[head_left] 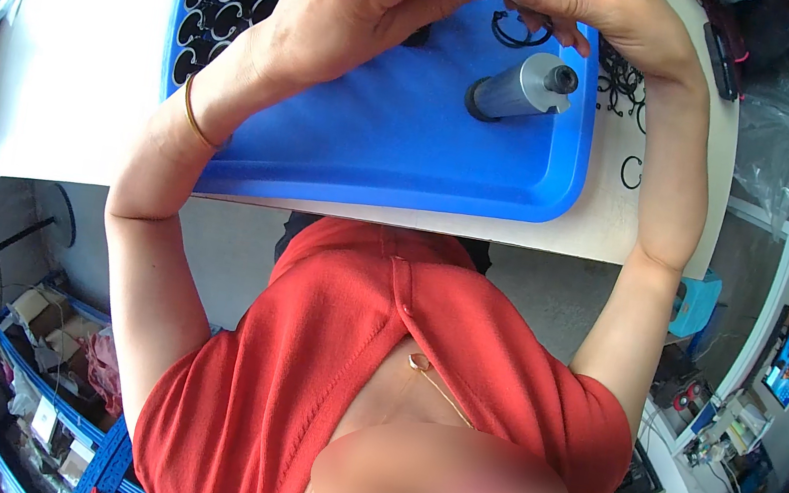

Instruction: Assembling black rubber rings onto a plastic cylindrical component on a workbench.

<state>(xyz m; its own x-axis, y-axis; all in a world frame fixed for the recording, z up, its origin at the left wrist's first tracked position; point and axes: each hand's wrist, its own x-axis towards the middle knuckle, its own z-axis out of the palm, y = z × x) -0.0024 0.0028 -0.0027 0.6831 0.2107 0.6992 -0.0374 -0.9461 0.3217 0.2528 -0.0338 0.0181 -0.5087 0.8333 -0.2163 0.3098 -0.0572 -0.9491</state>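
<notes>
Slim, curved black rings (515, 43), overlapping and partly hidden, show where the left hand (347, 13) and right hand (628, 22) pinch close together above a blue tray (379, 139).

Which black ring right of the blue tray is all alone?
The C-shaped ring, lowest on the white table; the other rings bunch together higher up.

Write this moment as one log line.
Left hand, right hand: fingertips close together | black ring: by right fingers, hold unclear | grey cylinder: on blue tray
</notes>
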